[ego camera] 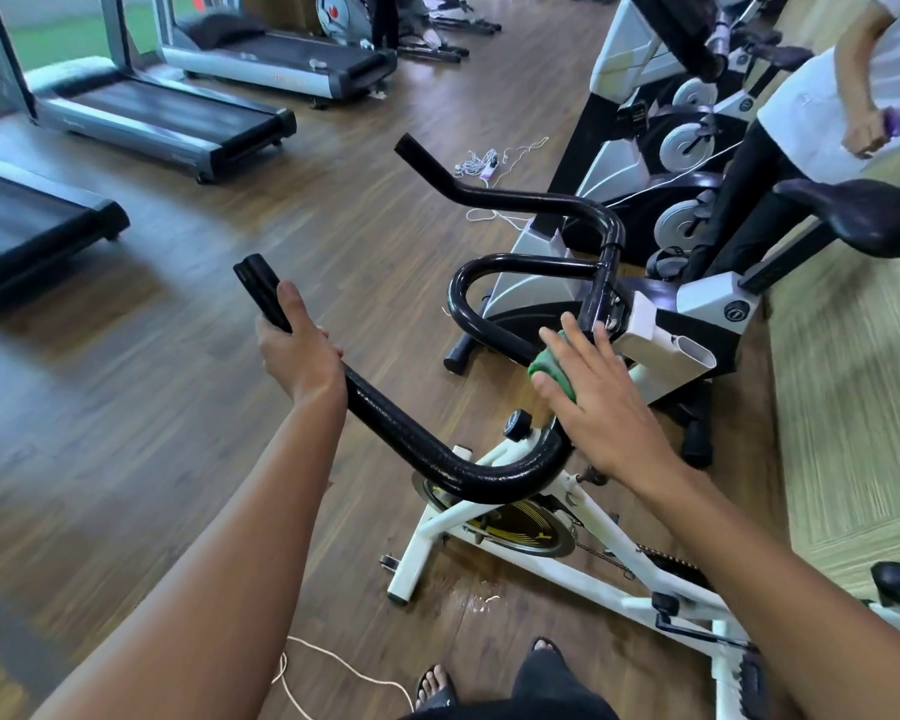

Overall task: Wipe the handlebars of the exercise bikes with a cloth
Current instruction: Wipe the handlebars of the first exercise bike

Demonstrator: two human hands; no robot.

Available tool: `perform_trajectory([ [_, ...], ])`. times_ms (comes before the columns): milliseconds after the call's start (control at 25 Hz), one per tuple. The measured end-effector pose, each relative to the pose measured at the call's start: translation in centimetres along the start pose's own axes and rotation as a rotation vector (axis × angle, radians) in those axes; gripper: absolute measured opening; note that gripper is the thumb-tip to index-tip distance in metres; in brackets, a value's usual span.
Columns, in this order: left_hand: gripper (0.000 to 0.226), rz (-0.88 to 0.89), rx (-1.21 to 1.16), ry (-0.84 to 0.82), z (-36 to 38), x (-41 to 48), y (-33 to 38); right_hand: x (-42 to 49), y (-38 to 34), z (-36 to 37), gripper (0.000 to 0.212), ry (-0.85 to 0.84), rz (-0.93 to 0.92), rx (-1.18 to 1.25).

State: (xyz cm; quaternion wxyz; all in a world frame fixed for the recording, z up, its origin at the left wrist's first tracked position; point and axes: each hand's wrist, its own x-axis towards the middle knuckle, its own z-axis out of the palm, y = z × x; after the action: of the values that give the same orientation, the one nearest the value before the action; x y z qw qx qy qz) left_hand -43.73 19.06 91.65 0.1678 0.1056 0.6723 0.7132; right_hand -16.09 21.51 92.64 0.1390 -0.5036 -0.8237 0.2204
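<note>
The dark wood-plank floor [126, 459] carried treadmills [167, 116] at the left, a white-framed exercise bike [417, 558] with a wet patch [476, 597] beside its front foot, tangled white cables [481, 166] farther off, and a pale cord [333, 662].

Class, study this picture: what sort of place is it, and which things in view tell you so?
Most likely a gym: treadmills stand along the wooden floor, exercise bikes stand in a row, and a right hand presses a green cloth to one bike's handlebar.
</note>
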Motion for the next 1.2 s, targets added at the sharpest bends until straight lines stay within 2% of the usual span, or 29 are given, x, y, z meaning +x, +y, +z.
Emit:
perform_trajectory([
  [80,0.049,0.002,-0.001,0.003,0.1,0.2,-0.1,1.1,-0.1,-0.3,0.066,0.016,0.042,0.043],
  [200,0.043,-0.001,-0.008,-0.003,0.1,0.1,-0.2,-0.5,0.1,-0.1,0.08,-0.008,0.047,0.168],
  [320,0.041,0.005,-0.005,0.007,0.1,0.0,-0.3,-2.0,-0.3,0.9,0.062,0.107,0.066,0.292],
  [400,0.044,0.01,-0.004,0.008,0.1,0.0,-0.3,-2.3,-1.2,1.0,0.055,0.201,0.075,0.287],
  [480,0.045,0.012,-0.005,0.011,0.1,0.1,-0.3,-2.5,-1.8,-0.2,0.047,0.215,0.108,0.301],
  [600,0.046,0.012,-0.015,0.009,0.2,0.2,-0.3,-3.4,-2.5,-4.2,0.031,0.082,0.109,0.331],
  [720,0.049,0.013,-0.01,0.014,0.1,0.1,-0.3,-1.7,-3.7,-7.0,0.021,-0.054,-0.072,0.16],
  [800,0.047,0.014,0.001,0.009,0.0,0.0,-0.3,0.3,-4.8,-6.8,0.03,-0.289,-0.219,-0.01],
  [880,0.042,0.01,0.004,-0.001,0.0,-0.1,-0.2,1.2,-5.2,-5.0,0.036,-0.553,-0.315,-0.315],
  [920,0.041,0.008,0.005,-0.006,0.0,-0.2,-0.1,1.1,-5.4,-4.1,0.037,-0.611,-0.352,-0.44],
  [1040,0.039,0.009,0.001,0.002,0.0,-0.2,0.0,0.3,-6.3,-2.5,0.029,-0.609,-0.372,-0.468],
  [1200,0.034,0.013,-0.008,0.006,0.1,-0.2,0.0,-0.1,-7.8,-0.8,0.034,-0.512,-0.235,-0.413],
])
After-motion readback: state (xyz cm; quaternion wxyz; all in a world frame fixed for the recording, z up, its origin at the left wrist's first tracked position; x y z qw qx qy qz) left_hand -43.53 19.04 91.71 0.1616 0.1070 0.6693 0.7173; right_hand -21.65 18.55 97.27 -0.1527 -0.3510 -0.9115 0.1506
